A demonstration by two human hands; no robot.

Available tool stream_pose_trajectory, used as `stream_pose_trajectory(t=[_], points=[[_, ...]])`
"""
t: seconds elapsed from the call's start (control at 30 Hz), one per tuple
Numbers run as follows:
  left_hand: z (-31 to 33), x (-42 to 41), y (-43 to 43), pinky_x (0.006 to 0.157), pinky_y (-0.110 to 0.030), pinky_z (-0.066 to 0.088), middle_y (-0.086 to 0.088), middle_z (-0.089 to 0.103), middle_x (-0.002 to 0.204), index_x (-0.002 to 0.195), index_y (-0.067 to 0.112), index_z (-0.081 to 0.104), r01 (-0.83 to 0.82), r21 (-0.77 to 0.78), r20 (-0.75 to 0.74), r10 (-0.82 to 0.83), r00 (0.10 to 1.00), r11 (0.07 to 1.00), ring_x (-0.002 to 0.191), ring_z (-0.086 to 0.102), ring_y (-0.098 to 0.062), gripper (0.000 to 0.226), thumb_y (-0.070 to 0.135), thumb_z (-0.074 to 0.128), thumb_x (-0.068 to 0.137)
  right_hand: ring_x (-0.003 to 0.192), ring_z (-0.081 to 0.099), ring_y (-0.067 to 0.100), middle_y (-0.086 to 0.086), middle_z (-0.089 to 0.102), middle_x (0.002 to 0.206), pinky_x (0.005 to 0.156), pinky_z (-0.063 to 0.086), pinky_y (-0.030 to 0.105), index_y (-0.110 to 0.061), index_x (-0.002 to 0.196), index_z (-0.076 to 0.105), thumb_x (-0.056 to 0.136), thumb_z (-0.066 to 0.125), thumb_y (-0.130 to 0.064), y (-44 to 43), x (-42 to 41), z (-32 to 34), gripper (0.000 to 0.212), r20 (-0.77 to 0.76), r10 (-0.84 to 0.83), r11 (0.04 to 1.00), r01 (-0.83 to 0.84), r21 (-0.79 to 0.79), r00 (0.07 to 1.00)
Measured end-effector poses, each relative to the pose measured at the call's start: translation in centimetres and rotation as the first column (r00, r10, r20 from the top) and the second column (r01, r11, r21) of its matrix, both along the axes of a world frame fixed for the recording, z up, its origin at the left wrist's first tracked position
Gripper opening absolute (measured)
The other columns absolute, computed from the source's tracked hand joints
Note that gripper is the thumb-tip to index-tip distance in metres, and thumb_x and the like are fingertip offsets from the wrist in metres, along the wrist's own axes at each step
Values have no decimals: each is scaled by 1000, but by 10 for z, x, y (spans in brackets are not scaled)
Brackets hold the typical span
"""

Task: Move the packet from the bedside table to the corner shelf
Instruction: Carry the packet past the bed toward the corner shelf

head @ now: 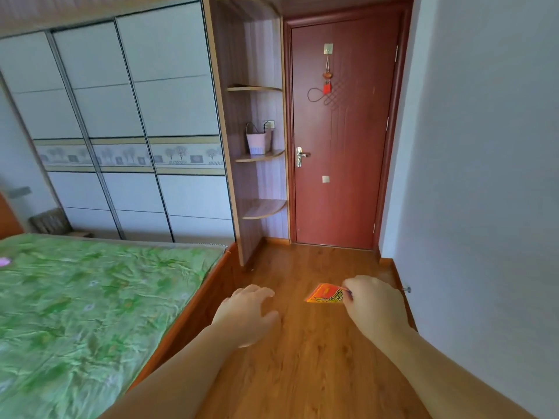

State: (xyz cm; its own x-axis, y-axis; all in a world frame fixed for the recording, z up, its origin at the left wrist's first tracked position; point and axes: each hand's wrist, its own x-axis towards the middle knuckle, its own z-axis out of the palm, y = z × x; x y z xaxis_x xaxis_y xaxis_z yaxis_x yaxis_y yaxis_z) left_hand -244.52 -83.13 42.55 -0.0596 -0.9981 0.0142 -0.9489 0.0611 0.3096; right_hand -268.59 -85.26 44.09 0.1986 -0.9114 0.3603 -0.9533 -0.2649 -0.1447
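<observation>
two hands reach forward over the wooden floor [302, 358]. the left hand [248, 313] is spread and loose, palm down, holding nothing. the right hand [375, 306] pinches the orange packet [325, 294] by one edge between thumb and fingertips, so the packet hangs out to the left of the hand, in the air above the floor and well apart from any shelf. the bedside table is not in view.

the step in hand looks like the carry toward the corner shelf [260, 155]. to do it well, i would keep the pinch firm, since only an edge of the thin packet is held and it could slip or flap, and bring the free hand up only if the packet needs steadying at the shelf.

just left of the left arm runs the wooden bed frame [193, 309] with its green bedspread [90, 297]; the white wall [484, 207] is near on the right. between them the floor gives an open lane straight ahead. farther on, the shelf unit stands beside the red door [341, 131], with curved tiers. a pale basket [256, 142] takes up part of the middle tier; the tier below [263, 208] looks bare, and the one above shows no load from here.
</observation>
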Motion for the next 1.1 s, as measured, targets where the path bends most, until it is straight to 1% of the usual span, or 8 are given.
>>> stream_pose_trajectory(t=[0.23, 0.43, 0.57, 0.63, 0.73, 0.8, 0.87, 1.1], points=[[6, -31, -88, 105, -43, 41, 9, 42, 145, 135, 37, 42, -32, -63, -6, 31, 999, 998, 129, 42, -17, 49, 52, 45, 89, 81, 64, 15, -4, 68, 95, 68, 56, 26, -22, 103, 65, 93, 52, -33, -89, -23, 6, 20, -36, 23, 1000, -22, 11, 999], [-17, -23, -197, 106, -42, 40, 10, 44, 143, 133, 40, 41, -39, -81, -31, 36, 999, 996, 130, 41, -17, 48, 54, 45, 87, 84, 64, 13, -5, 67, 99, 67, 52, 19, -24, 108, 62, 93, 51, -37, -194, -6, -7, 23, -68, 53, 998, -51, 27, 996], [-36, 13, -299, 104, -40, 42, 11, 46, 141, 131, 40, 44, -78, -133, -101, 65, 993, 988, 127, 43, -15, 46, 51, 47, 87, 86, 64, 13, -5, 67, 102, 70, 54, 21, -23, 107, 63, 92, 52, -37, -291, 31, -24, 23, -100, 82, 996, -79, 42, 992], [-44, 40, -352, 104, -41, 41, 12, 46, 141, 132, 39, 44, -104, -132, -123, 88, 988, 986, 127, 42, -15, 46, 50, 48, 88, 83, 64, 15, -5, 68, 97, 69, 56, 26, -22, 100, 65, 93, 52, -33, -346, 58, -29, 19, -57, 63, 998, -62, 22, 996], [-43, 79, -424, 106, -44, 38, 13, 44, 141, 133, 38, 42, -105, -120, -93, 94, 991, 987, 130, 38, -16, 49, 52, 47, 86, 75, 64, 15, -4, 69, 87, 61, 55, 27, -21, 91, 68, 91, 53, -28, -425, 103, -24, 16, 14, 27, 1000, -27, -12, 1000], [-33, 100, -464, 104, -45, 39, 12, 47, 139, 133, 37, 44, -104, -130, -91, 93, 992, 986, 127, 40, -17, 50, 51, 47, 85, 74, 64, 16, -5, 70, 86, 58, 52, 24, -21, 90, 69, 90, 55, -27, -470, 130, -15, 15, 52, 33, 999, -31, -41, 998], [-22, 118, -500, 102, -44, 41, 11, 49, 137, 132, 36, 45, -107, -139, -80, 97, 992, 984, 123, 43, -17, 50, 51, 46, 84, 72, 65, 15, -5, 71, 86, 55, 47, 22, -22, 90, 70, 89, 57, -27, -510, 148, -7, 14, 46, 44, 997, -41, -68, 998], [-7, 165, -616, 99, -38, 37, 14, 47, 139, 131, 39, 45, -156, -194, -58, 147, 987, 969, 126, 41, -15, 50, 51, 47, 83, 72, 62, 18, -4, 67, 85, 57, 49, 27, -21, 89, 67, 90, 51, -26, -640, 189, 6, 17, -2, 73, 994, -72, -86, 997]])
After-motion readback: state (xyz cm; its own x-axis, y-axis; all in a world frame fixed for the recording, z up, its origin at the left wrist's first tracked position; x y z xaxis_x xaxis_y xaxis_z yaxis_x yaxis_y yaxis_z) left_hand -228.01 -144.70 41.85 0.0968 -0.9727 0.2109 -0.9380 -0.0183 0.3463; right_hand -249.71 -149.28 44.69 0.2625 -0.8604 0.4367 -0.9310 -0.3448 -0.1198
